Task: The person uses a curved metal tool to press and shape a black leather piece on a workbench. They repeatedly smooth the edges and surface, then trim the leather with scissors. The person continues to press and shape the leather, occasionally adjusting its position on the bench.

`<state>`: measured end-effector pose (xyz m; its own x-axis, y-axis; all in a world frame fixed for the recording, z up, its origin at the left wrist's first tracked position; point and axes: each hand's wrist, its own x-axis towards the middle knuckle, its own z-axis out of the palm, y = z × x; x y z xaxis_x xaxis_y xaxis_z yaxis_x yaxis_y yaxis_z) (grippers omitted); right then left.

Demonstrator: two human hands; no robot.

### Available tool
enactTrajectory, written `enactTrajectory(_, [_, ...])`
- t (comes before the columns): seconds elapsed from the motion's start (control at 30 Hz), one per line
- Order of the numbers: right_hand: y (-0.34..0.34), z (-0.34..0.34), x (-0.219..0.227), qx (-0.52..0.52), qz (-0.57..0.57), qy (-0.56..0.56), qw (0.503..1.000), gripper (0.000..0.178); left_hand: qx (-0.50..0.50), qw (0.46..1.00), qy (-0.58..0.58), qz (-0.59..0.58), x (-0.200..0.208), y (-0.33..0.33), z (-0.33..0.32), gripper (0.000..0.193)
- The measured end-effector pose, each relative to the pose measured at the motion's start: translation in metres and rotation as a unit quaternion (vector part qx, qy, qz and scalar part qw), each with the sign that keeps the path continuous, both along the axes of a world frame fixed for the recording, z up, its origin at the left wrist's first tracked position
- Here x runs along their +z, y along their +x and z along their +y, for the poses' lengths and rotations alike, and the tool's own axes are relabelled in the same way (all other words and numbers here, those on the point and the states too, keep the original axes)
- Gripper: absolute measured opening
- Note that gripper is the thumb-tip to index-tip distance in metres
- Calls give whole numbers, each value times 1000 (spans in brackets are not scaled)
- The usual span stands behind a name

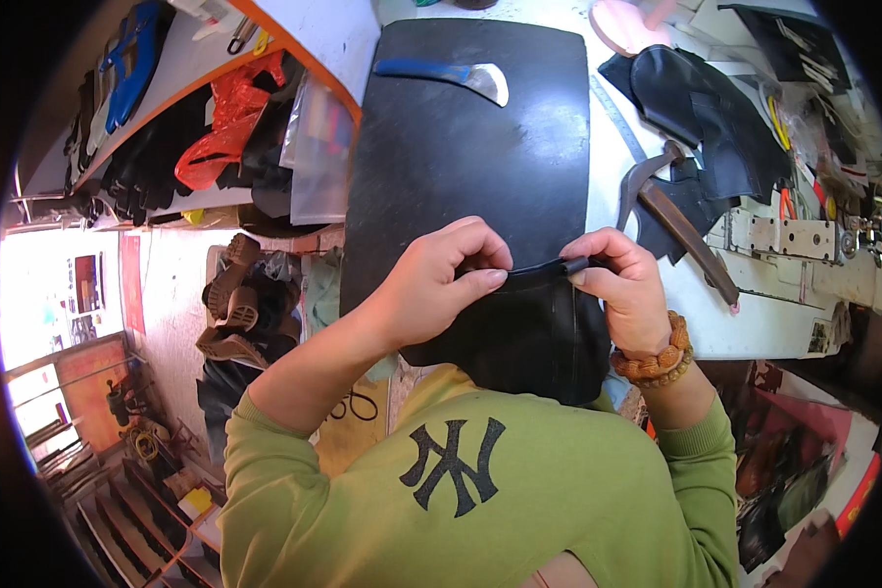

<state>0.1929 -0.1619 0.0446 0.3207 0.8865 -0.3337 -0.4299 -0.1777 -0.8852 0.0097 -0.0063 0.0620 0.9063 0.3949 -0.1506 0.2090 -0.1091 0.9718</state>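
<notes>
Left hand point(441, 279): pinched shut on the upper edge of a black leather piece point(529, 333), thumb and forefinger pressed onto the fold.
Right hand point(625, 284): closed narrowly on the same edge, where a short rolled or folded end is gripped between the fingertips (a beaded wooden bracelet point(657, 358) is worn at this wrist).
Leather piece: held at the near edge of the black cutting mat point(461, 147), hanging down towards the person's green sweatshirt, its top edge stretched between the two hands.
Fold risk: the turned edge could be creased unevenly if one hand is pulled harder than the other; a crooked line would be left in the leather.
Slip risk: the rolled end could spring open if the right pinch is loosened, as only the fingertips are on it.
Knife point(446, 73): a blue-handled blade is laid at the far end of the mat, well apart from both hands, so a cut is judged unlikely for now.
Hammer point(671, 211): rested on the white bench to the right, near the right hand; it could be knocked by an elbow swung outwards.
</notes>
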Motion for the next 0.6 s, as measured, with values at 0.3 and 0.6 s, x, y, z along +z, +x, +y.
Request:
enactTrajectory(0.3, [2, -2, 1, -5, -42, 12, 999, 17, 54, 995, 86, -9, 10, 11, -11, 14])
enactTrajectory(0.6, [0, -5, 2, -16, -20, 22, 999, 18, 90, 992, 84, -37, 3, 7, -20, 12])
